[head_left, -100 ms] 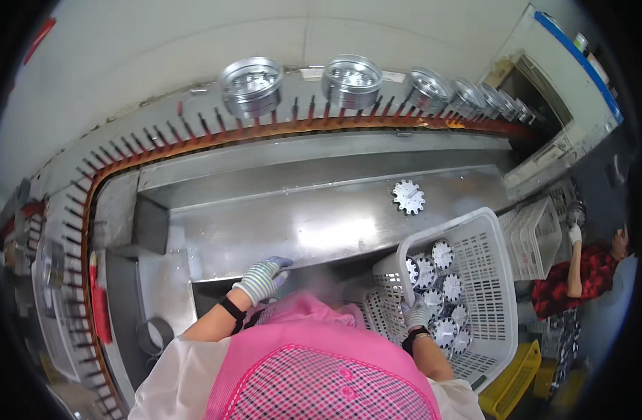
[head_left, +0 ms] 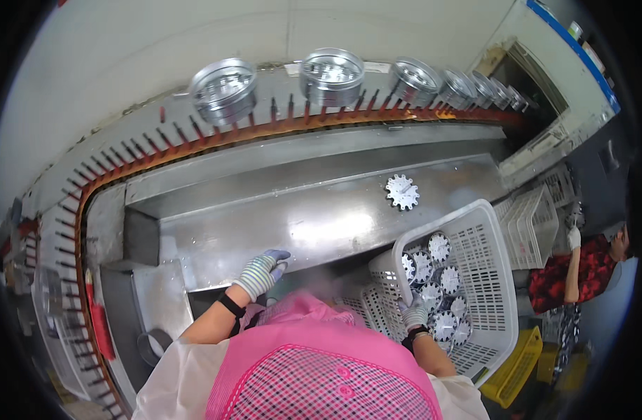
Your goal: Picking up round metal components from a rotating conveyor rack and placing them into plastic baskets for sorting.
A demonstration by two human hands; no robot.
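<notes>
My left hand (head_left: 258, 274), in a striped knit glove, is at the front edge of the steel bench (head_left: 251, 231). Its fingers are apart and hold nothing. On the right, my right hand (head_left: 412, 312), also gloved, is closed around the near left rim of a white slotted plastic basket (head_left: 494, 280). The basket sits tilted against the bench front. Inside it lie several round metal parts (head_left: 450, 280) with toothed edges. One toothed metal disc (head_left: 403, 192) lies alone on the bench, out of reach of both hands.
Behind the bench curves a conveyor track (head_left: 216, 138) with upright spindles, several carrying shiny metal rings (head_left: 332, 77). A co-worker in a red patterned top (head_left: 576, 276) is at the right, near stacked white baskets (head_left: 527, 227). A yellow crate (head_left: 513, 367) stands lower right.
The metal rings have shifted left along the track. My left hand has lifted slightly, its fingers changing pose. My right hand stays at the basket. The whole view has turned a little.
</notes>
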